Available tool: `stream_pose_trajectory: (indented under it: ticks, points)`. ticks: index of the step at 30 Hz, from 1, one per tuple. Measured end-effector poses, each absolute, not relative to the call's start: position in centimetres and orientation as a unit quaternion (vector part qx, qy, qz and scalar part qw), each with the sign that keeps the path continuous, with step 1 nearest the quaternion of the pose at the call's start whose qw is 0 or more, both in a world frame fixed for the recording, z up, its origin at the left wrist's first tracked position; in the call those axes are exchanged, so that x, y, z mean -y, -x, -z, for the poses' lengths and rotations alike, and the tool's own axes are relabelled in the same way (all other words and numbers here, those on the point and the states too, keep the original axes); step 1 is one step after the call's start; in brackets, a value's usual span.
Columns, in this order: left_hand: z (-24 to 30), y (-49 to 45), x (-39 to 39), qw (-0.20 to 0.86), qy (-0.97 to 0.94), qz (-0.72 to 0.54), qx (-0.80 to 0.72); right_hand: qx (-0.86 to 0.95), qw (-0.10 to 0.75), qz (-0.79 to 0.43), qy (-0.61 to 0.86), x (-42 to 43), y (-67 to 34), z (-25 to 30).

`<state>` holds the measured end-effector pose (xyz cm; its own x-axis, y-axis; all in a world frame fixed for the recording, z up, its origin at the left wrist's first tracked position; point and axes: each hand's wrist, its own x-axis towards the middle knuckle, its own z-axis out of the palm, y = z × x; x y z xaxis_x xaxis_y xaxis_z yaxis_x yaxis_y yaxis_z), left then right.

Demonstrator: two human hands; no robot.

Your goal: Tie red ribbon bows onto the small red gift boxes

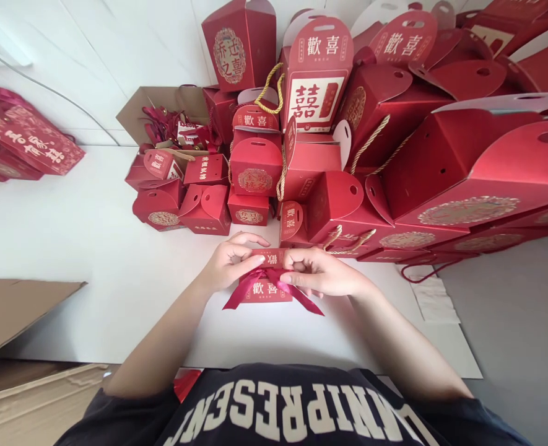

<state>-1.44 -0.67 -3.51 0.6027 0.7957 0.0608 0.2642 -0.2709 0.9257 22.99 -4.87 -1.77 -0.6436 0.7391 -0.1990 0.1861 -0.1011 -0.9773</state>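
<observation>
A small red gift box [265,288] with gold characters stands on the white surface [92,248] right in front of me. A dark red ribbon [301,300] is wrapped round its top, its two tails hanging down left and right. My left hand [231,261] pinches the ribbon at the box's upper left with fingers closed. My right hand [317,272] pinches the ribbon at the upper right, fingers curled together.
A big heap of red gift boxes [441,161] with cord handles fills the back and right. Smaller red boxes [204,207] cluster behind my hands beside an open brown bag [162,105]. A red bag [32,142] lies far left. Cardboard [13,310] lies at the lower left.
</observation>
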Motion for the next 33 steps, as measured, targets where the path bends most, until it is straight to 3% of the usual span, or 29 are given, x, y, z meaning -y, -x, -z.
stream_pose_trajectory:
  ticks: [3,14,28,33]
  points:
    - [2.5,0.8,1.4,0.427,-0.777,-0.265,-0.379,0.674,0.199,-0.598,0.384,4.7,-22.8,-0.2]
    - [1.3,0.4,2.4,0.412,-0.797,-0.225,-0.381,0.722,0.178,-0.525,0.414,3.6,-21.9,-1.1]
    - [0.4,1.2,2.1,0.401,-0.831,-0.148,-0.356,0.82,0.178,-0.264,0.476,5.1,-21.7,-0.6]
    - [-0.9,3.5,1.4,0.382,-0.849,-0.172,-0.322,0.805,0.219,-0.185,0.52,7.5,-22.4,-1.5]
